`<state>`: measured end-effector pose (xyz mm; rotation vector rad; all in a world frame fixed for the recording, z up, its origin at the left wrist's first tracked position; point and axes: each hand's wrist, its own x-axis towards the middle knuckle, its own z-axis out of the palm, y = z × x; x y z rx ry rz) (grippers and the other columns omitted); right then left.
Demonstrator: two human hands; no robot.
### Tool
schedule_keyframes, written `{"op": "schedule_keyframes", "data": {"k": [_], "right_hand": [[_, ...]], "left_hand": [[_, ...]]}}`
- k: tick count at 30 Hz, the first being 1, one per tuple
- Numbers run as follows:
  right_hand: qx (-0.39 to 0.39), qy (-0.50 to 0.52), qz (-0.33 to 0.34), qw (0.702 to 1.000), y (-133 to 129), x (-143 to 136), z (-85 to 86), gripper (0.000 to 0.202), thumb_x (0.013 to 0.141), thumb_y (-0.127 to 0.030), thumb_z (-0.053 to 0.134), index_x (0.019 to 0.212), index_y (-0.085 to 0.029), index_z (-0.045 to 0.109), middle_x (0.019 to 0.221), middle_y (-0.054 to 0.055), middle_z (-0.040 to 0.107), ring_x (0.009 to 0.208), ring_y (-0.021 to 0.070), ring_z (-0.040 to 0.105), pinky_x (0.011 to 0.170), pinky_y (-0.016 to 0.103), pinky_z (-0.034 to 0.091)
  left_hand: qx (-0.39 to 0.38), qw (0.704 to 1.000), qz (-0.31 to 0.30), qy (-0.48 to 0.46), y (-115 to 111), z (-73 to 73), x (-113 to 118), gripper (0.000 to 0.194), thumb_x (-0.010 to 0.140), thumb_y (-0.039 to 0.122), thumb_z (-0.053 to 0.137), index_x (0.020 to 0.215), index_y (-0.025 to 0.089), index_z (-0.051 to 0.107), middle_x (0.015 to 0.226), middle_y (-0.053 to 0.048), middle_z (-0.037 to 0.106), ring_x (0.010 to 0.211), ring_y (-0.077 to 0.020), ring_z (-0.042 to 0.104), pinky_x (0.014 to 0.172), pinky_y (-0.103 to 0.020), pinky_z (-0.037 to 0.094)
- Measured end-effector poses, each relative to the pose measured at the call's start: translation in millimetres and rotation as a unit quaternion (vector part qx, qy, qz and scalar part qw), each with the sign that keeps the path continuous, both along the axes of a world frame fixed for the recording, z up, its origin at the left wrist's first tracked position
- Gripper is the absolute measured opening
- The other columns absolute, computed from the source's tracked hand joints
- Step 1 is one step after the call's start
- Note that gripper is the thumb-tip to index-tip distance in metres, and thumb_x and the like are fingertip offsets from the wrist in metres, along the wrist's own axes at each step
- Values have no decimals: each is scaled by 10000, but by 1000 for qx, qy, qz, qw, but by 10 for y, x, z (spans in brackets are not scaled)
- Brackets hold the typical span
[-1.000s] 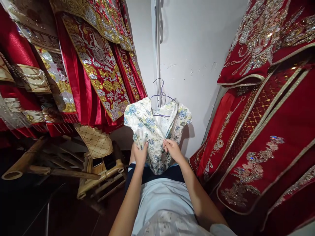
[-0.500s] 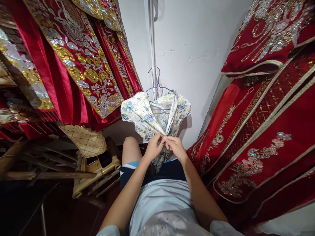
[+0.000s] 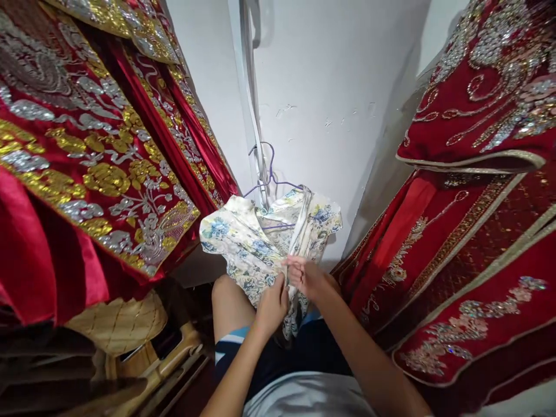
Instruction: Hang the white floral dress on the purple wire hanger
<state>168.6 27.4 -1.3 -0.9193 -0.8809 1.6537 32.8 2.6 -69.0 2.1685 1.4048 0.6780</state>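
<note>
A white blouse with blue and yellow flowers [image 3: 243, 243] hangs in front of me on a purple wire hanger [image 3: 272, 176]. Its front lies open in a V above my hands. My left hand [image 3: 273, 304] is closed on the front edge of the blouse, thumb pointing up. Slightly higher and to the right, my right hand [image 3: 304, 275] pinches the other part of the front edge, fingers bent together. Whatever small fastening may lie between the fingertips is too small to make out. The lower blouse droops between my knees.
Red embroidered garments with gold and silver sequins [image 3: 108, 174] hang close on the left. More red beaded garments [image 3: 469, 243] hang on the right. A metal pole [image 3: 249, 87] runs up the white wall [image 3: 317, 69]. A bamboo chair [image 3: 169, 365] stands at lower left.
My hands have parted slightly: the right now sits above the left at the blouse front, where before their fingertips met. The view has moved closer and the blouse appears lower.
</note>
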Motion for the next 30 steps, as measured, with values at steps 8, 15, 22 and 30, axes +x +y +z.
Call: {"op": "schedule_keyframes", "data": {"k": [8, 15, 22, 30], "right_hand": [[101, 31, -89, 990, 752, -30, 1163, 128, 788, -262, 629, 713, -160, 648, 413, -88, 380, 383, 76, 244, 387, 234, 202], [142, 13, -156, 978, 492, -32, 1189, 242, 781, -357, 618, 632, -167, 639, 391, -60, 428, 365, 78, 339, 401, 236, 219], [174, -39, -159, 971, 226, -56, 1090, 288, 843, -364, 589, 624, -179, 623, 424, -54, 486, 399, 77, 380, 456, 229, 288], [222, -77, -143, 961, 227, -46, 917, 354, 874, -337, 588, 556, -182, 575, 380, -67, 436, 381, 78, 363, 464, 241, 286]], "left_hand": [[-62, 982, -20, 175, 261, 135, 159, 495, 853, 61, 470, 1343, 131, 488, 931, -220, 736, 871, -375, 710, 718, -383, 444], [-28, 992, -111, -62, 537, 739, 20, 199, 997, 288, 442, 1170, 228, 522, 841, -43, 703, 743, -206, 668, 693, -296, 468], [163, 934, -68, -310, 824, 1746, -48, 315, 983, 379, 548, 1249, 216, 592, 775, 4, 610, 625, -125, 562, 600, -239, 433], [282, 907, 44, -309, 572, 1742, 142, 120, 951, 255, 597, 877, 174, 645, 716, 13, 601, 659, -115, 564, 630, -233, 426]]}}
